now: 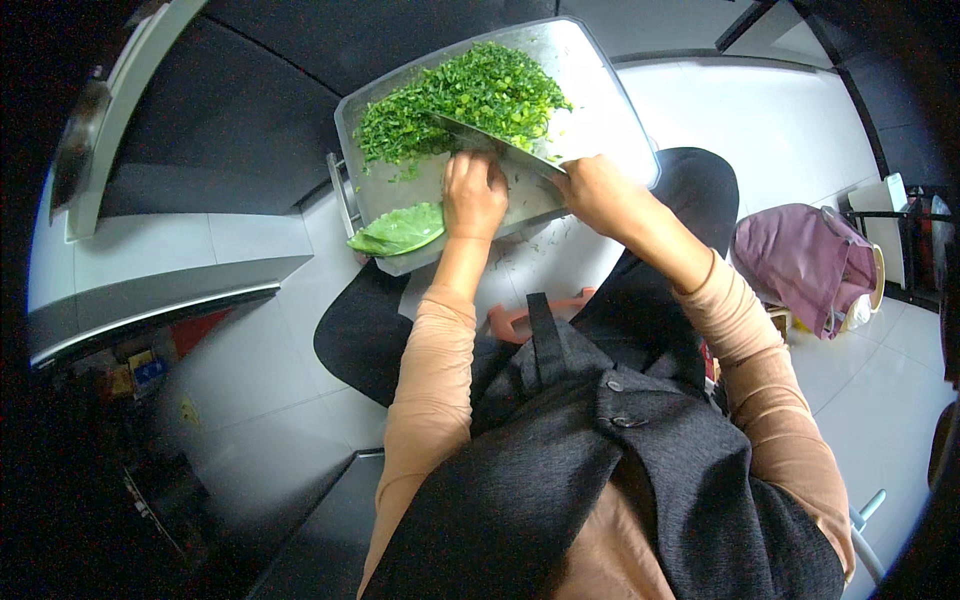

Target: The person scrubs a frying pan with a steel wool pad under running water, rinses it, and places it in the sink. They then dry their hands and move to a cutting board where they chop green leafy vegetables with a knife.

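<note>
A cutting board (607, 97) with a pale rim lies low in front of me, bearing a heap of finely chopped green leaves (480, 94). My right hand (600, 191) grips a broad-bladed kitchen knife (517, 154) by its handle end, the blade slanting up to the left across the near side of the heap. Close beside the blade, my left hand (476, 191) rests on the board with its fingers bent; whether it holds anything under them is hidden. One whole green leaf (401, 229) lies at the board's near left corner, beside my left wrist.
Dark cabinet fronts (232, 112) stand behind and left of the board. A purple fabric bag (795, 255) sits on the tiled floor at the right, near a black rack. Below the board, a salmon-coloured plastic object (510, 322) shows between my knees.
</note>
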`<control>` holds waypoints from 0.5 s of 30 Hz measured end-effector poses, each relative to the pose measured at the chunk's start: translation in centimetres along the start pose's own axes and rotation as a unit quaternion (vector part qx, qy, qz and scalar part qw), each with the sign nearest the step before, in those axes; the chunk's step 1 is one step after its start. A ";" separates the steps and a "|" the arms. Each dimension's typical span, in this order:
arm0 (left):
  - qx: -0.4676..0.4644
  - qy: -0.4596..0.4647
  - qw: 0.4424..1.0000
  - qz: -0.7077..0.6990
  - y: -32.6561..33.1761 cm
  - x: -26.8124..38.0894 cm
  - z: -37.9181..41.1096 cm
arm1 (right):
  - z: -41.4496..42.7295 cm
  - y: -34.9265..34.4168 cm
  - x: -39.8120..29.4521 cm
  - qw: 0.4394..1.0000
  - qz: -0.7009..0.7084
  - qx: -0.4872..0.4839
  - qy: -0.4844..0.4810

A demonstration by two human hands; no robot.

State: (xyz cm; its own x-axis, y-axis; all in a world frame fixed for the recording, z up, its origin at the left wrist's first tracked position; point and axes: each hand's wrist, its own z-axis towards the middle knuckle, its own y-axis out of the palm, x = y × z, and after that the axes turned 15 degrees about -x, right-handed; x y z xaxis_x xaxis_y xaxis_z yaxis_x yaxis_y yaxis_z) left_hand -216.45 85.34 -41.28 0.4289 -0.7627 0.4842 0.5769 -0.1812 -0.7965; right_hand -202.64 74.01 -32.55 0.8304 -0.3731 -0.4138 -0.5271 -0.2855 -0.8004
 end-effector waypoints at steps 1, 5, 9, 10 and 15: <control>0.002 0.001 1.000 -0.002 0.0 0.1 0.1 | -0.7 -0.2 0.1 1.000 0.003 0.000 0.003; 0.008 0.012 1.000 0.012 -0.2 -0.2 0.1 | -3.0 -1.9 0.1 1.000 0.002 0.000 0.013; 0.002 0.013 1.000 0.004 0.0 -0.1 0.3 | -4.0 -2.5 0.4 1.000 0.007 0.020 0.004; 0.014 0.022 1.000 0.009 0.1 -0.1 0.2 | -4.1 -2.5 0.4 1.000 0.009 0.022 0.001; 0.007 0.009 1.000 0.023 0.2 -0.4 -0.1 | -4.9 -1.9 0.6 1.000 -0.003 0.021 -0.006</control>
State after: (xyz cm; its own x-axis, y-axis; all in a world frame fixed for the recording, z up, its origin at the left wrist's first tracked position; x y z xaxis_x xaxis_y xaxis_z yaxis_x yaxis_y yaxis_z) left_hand -216.60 85.55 -41.68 0.4425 -0.7810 0.4407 0.5669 -0.1371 -0.8123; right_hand -202.03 70.02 -29.19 0.8362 -0.3603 -0.4134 -0.5135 -0.2499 -0.8209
